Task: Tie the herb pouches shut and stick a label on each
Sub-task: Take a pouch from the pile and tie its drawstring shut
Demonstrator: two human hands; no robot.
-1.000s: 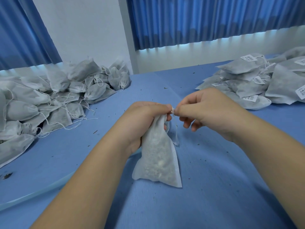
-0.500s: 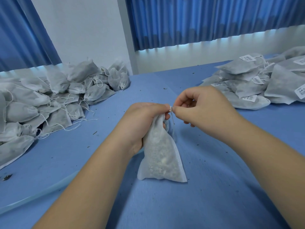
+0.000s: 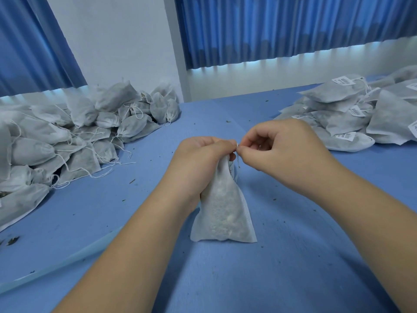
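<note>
Blue table, blue curtains behind. Left hand grips neck of white herb pouch — pouch stands upright at table centre, base on cloth. Right hand pinches drawstring at pouch mouth, thumb and forefinger together. Unlabelled pouches heaped left; labelled pouches stacked right.

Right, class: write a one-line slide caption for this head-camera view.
Left hand grips a herb pouch by its neck while the right hand pinches its drawstring; unlabelled pile left, labelled pile right.
</note>
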